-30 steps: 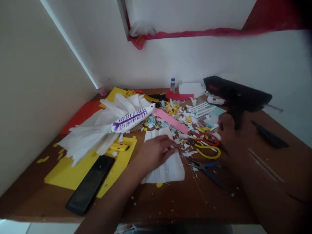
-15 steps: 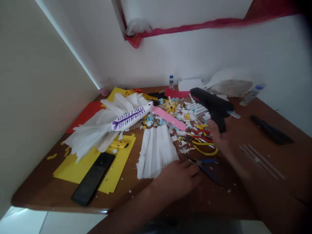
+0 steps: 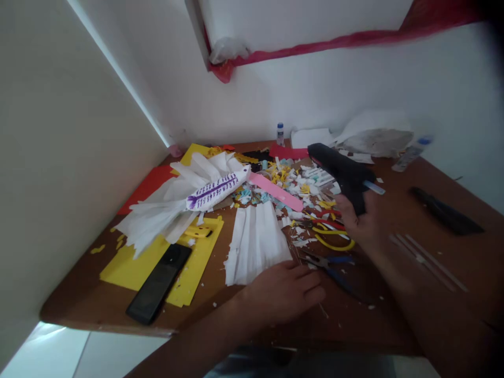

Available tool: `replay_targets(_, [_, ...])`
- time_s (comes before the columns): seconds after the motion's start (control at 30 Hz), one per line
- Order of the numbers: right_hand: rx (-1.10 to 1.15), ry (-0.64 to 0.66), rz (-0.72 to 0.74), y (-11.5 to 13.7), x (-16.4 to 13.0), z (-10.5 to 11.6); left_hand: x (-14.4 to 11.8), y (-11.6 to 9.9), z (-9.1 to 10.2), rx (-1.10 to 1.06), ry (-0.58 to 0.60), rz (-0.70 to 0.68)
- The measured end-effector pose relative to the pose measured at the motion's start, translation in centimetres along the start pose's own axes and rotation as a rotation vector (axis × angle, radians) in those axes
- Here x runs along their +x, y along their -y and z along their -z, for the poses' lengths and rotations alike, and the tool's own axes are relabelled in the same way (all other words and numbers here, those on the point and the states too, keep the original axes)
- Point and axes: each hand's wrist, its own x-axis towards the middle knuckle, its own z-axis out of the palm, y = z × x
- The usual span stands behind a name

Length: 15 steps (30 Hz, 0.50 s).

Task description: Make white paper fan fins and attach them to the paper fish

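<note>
My right hand grips a black hot glue gun by its handle, its nozzle pointing up and left and a clear glue stick sticking out of the back. My left hand rests palm down on the table with fingers loosely bent and slightly apart, at the lower right corner of a pleated white paper piece. Blue-handled pliers lie just beyond its fingers. Further left sits a white fish figure with purple markings and pleated paper fins; a pink strip lies by its head.
A black phone and a yellow cutter lie on yellow sheets. Paper scraps cover the middle. Yellow-handled pliers, glue sticks, a black tool and glue bottles stand or lie around.
The whole view has shifted slightly, so the table things appear a little further right. My left hand has drawn back slightly from the pliers. The glue gun stays in my right hand.
</note>
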Motion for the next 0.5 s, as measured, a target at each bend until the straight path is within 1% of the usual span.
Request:
replay_targets(0.13, [0.036, -0.004, 0.0, -0.3, 0.0, -0.4, -0.6, -0.2, -0.6, 0.002, -0.016, -0.008])
replay_targets(0.23, [0.074, -0.014, 0.002, -0.4, 0.0, -0.5, -0.5, -0.5, -0.7, -0.01, -0.049, -0.027])
replay_targets(0.3, [0.088, -0.019, -0.007, -0.4, 0.0, -0.4, -0.2, -0.7, -0.3, -0.033, -0.072, -0.035])
replay_targets(0.4, [0.069, 0.007, -0.05, -0.4, 0.0, -0.3, -0.2, -1.0, 1.0, -0.073, -0.091, -0.042])
replay_targets(0.47, [0.047, 0.012, -0.073, -0.4, 0.0, -0.2, -0.9, -1.1, 2.0, -0.091, -0.075, -0.012])
replay_targets(0.5, [0.038, 0.011, -0.075, -0.4, 0.0, -0.2, -1.5, -1.0, 2.5, -0.105, -0.065, 0.025])
